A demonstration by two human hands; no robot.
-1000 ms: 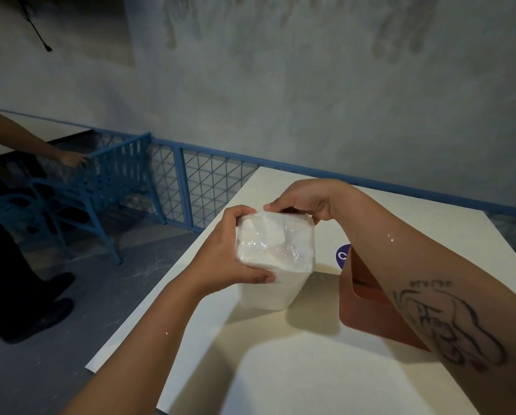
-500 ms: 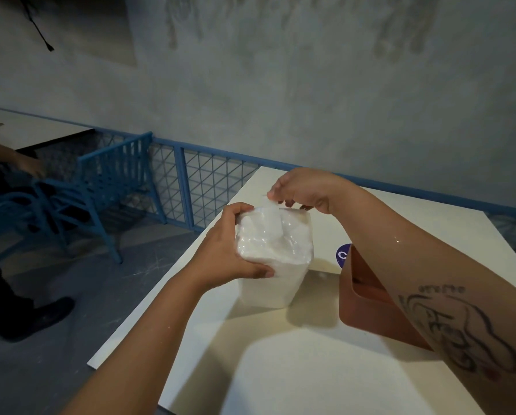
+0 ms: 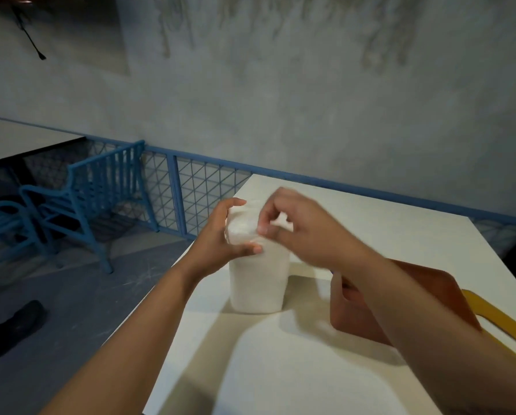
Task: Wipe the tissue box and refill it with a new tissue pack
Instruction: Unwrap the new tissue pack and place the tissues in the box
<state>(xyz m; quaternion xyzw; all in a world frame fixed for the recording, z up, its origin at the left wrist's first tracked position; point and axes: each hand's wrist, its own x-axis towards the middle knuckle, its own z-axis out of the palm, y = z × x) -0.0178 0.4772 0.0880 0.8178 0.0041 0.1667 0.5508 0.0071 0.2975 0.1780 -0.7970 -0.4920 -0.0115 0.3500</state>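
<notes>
Blue chairs [image 3: 80, 199] stand on the left by a white tabletop [image 3: 295, 369]. On it the white tissue pack [image 3: 258, 283] stands upright. The left hand [image 3: 220, 238] wraps its top, and the right hand [image 3: 298, 229] has fingers [image 3: 264, 217] pinching the wrap there. Just right sits the brown tissue box [image 3: 424, 298].

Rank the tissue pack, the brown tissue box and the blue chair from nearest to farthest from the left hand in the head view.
1. Tissue pack: gripped by the left hand, standing upright on the table.
2. Brown tissue box: on the table, to the right of the pack.
3. Blue chair: on the floor, far left.
</notes>
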